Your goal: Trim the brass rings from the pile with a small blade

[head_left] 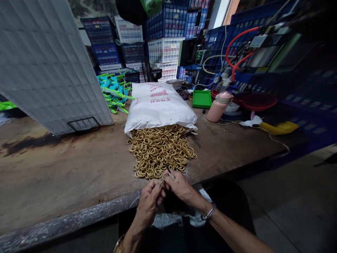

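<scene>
My left hand [150, 197] is closed at the table's front edge, pinching a brass-coloured ring [162, 181] between thumb and fingers. Close against it, my right hand [181, 188] grips a small knife-like tool [171, 175] with a pale grey body and a dark tip. How the tool meets the ring is hidden by the fingers. Just beyond both hands lies a heap of brass-coloured rings [160, 149], spilling from the mouth of a white woven sack [162, 105] with red print.
A grey panel [58, 66] stands on the left of the wooden table [65, 168]. Lime-green and teal pieces [116, 91] lie behind it. To the right are a green tray [202, 99], a pink bottle [219, 107] and a red bowl [259, 102]. Stacked crates [164, 51] fill the back.
</scene>
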The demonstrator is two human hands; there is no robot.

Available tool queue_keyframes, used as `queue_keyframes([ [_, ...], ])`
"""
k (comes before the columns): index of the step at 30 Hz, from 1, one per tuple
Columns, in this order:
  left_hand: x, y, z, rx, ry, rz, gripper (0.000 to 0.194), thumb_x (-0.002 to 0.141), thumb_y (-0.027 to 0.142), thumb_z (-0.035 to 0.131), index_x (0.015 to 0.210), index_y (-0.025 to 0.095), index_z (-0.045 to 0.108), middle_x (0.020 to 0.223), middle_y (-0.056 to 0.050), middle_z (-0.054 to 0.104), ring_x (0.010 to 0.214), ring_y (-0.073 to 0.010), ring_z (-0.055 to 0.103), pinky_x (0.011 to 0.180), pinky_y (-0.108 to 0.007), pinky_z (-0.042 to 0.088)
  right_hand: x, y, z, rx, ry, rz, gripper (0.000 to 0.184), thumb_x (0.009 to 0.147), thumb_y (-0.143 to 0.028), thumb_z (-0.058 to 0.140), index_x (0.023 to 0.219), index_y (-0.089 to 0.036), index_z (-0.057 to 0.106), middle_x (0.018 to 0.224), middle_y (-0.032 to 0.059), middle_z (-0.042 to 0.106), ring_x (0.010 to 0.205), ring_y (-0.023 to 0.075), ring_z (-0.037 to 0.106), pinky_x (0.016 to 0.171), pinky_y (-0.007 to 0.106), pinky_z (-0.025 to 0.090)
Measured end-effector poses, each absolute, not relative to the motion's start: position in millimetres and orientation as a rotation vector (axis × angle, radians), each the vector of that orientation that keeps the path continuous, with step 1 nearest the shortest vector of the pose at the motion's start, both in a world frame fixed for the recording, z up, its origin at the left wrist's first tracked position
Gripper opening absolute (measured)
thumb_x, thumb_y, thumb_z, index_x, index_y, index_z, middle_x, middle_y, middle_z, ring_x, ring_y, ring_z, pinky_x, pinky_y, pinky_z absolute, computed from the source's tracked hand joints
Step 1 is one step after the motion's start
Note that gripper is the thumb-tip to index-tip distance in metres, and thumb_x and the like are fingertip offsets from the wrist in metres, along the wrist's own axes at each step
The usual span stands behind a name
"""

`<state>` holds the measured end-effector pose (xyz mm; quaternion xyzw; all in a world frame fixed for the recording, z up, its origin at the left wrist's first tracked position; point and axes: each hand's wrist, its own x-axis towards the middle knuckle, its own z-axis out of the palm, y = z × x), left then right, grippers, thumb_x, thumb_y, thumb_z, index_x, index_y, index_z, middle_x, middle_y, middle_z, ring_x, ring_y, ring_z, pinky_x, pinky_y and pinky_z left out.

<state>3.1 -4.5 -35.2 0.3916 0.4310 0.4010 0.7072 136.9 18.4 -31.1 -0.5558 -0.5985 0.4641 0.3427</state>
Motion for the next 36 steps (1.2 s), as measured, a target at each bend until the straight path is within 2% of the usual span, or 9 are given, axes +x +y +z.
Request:
queue_keyframes([
  [4,4,-4,-36,0.873,1.009,0.91,0.035,0.073,0.05,0.053,0.068,0.016,0.049,0.056,0.005,0.048,0.038,-0.0029,0.026,0.037,-0.018,0.017,141,14,-34,-1.527,-1.722,0.999,0.022,0.083,-0.026,0.036,0.068,-0.018,0.048,0.061,-0.0012,0.051,0.057,0.0108,0.045,0.055,0.021,0.033],
  [7,5,-3,-40,0.897,1.007,0.956,0.034,0.072,0.05,0.054,0.067,0.017,0.047,0.058,0.005,0.047,0.039,-0.003,0.027,0.038,-0.018,0.019,142,8,-36,-1.483,-1.949,0.906,0.013,0.076,-0.014,0.038,0.07,-0.019,0.049,0.065,-0.0011,0.053,0.06,0.0112,0.045,0.057,0.021,0.031],
  [11,5,-3,-44,0.947,0.987,0.978,0.033,0.073,0.05,0.054,0.068,0.018,0.045,0.052,0.008,0.035,0.04,-0.0043,0.025,0.039,-0.018,0.019,142,5,-38,-1.508,-2.137,0.809,0.026,0.063,-0.005,0.038,0.081,-0.019,0.051,0.07,-0.0001,0.056,0.063,0.0125,0.046,0.059,0.022,0.029],
  [16,1,-4,-44,1.063,1.013,1.012,0.033,0.074,0.049,0.054,0.066,0.018,0.047,0.05,0.008,0.035,0.043,-0.0058,0.026,0.042,-0.019,0.022,143,5,-40,-1.512,-2.23,0.761,0.035,0.06,-0.006,0.037,0.091,-0.019,0.049,0.072,0.0004,0.056,0.065,0.0137,0.047,0.06,0.023,0.028],
  [20,-2,-13,-37,1.05,1.006,0.956,0.033,0.077,0.047,0.051,0.066,0.016,0.049,0.051,0.006,0.037,0.043,-0.0055,0.027,0.042,-0.019,0.021,145,7,-39,-1.593,-2.281,0.71,0.03,0.064,-0.007,0.038,0.09,-0.018,0.048,0.07,0.0012,0.056,0.061,0.0131,0.047,0.056,0.023,0.025],
  [26,-5,-28,-24,0.871,0.884,0.862,0.033,0.078,0.048,0.048,0.07,0.017,0.051,0.041,0.009,0.031,0.035,-0.004,0.02,0.036,-0.018,0.013,141,19,-40,-1.769,-2.238,0.504,0.021,0.072,-0.008,0.037,0.087,-0.017,0.049,0.067,0.0019,0.057,0.057,0.0125,0.047,0.052,0.025,0.021],
  [32,-11,-20,-30,0.68,0.88,0.913,0.029,0.079,0.042,0.05,0.074,0.014,0.054,0.046,0.005,0.045,0.034,-0.0026,0.027,0.035,-0.016,0.017,124,30,-45,-1.822,-2.135,0.387,0.019,0.078,-0.017,0.042,0.096,-0.02,0.048,0.077,0.0016,0.062,0.068,0.0139,0.055,0.057,0.024,0.024],
  [36,-16,-17,-28,0.535,0.829,0.994,0.02,0.073,0.033,0.059,0.085,0.019,0.051,0.067,0.0,0.059,0.038,-0.0045,0.039,0.033,-0.015,0.02,119,37,-41,-1.924,-2.157,0.381,0.016,0.081,-0.022,0.043,0.097,-0.022,0.048,0.075,0.0014,0.063,0.068,0.0151,0.057,0.055,0.025,0.023],
])
